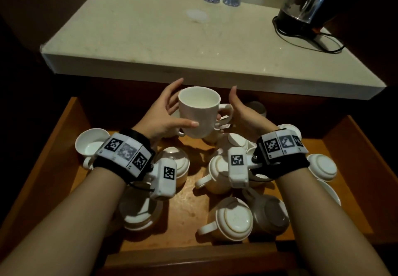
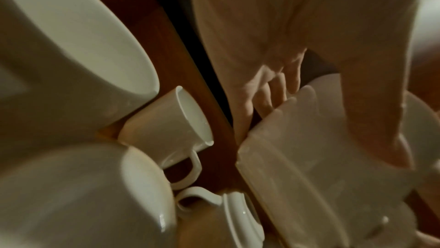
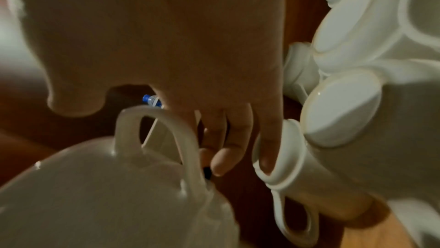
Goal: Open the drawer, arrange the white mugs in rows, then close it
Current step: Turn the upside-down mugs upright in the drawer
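Mug [image 1: 199, 112]: one upright, left hand [image 1: 160, 116] grips; right hand [image 1: 241, 114] relaxed beside handle.

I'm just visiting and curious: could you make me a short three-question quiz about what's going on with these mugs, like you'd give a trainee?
1. True or false: the drawer is open.
2. Which hand grips the body of the raised mug? A) left hand B) right hand C) neither
3. Fill in: most mugs lying in the drawer, such as the upturned mug, are not yet in ____.

Key:
1. True.
2. A: its thumb lies across the front of the mug, while the right hand is at the handle side.
3. Rows; they lie scattered, many upside down or tipped over.
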Available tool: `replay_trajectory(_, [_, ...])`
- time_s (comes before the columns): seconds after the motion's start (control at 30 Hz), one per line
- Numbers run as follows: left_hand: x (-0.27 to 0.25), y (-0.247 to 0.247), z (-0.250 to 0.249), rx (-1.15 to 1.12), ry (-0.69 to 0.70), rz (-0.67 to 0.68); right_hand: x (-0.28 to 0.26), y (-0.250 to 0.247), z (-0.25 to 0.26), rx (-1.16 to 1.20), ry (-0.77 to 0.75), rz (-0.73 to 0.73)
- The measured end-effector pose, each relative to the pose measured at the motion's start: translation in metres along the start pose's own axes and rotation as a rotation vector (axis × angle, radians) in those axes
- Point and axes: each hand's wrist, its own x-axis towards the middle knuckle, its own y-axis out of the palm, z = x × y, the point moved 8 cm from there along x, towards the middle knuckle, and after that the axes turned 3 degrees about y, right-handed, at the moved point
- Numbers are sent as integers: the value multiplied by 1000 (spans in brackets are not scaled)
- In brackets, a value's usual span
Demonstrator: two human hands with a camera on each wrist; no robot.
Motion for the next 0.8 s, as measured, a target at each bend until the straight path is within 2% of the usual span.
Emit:
replay_trajectory(0.1, [0, 8, 0, 83, 21, 64, -2, -15, 6, -245, -36, -222])
replay_trajectory(0.2, [1, 14, 3, 124, 23, 107, -4, -15, 6, -259, -55, -301])
replay_trajectory(0.27, [2, 15, 3, 117, 20, 114, -3, -19, 5, -367, -40, -352])
replay_trajectory(0.47, [5, 3, 11, 188, -92, 117, -1, -11, -7, -705, 97, -410])
replay_trajectory(0.57, [6, -9, 15, 247, -132, 59, 0, -6, -9, -774, 105, -414])
replay_trajectory(0.67, [4, -19, 16, 195, -172, 11, 0, 1, -5, -920, 102, -403])
replay_trajectory(0.8, [1, -29, 11, 168, -183, -43, 3, 5, -6, -975, 130, -373])
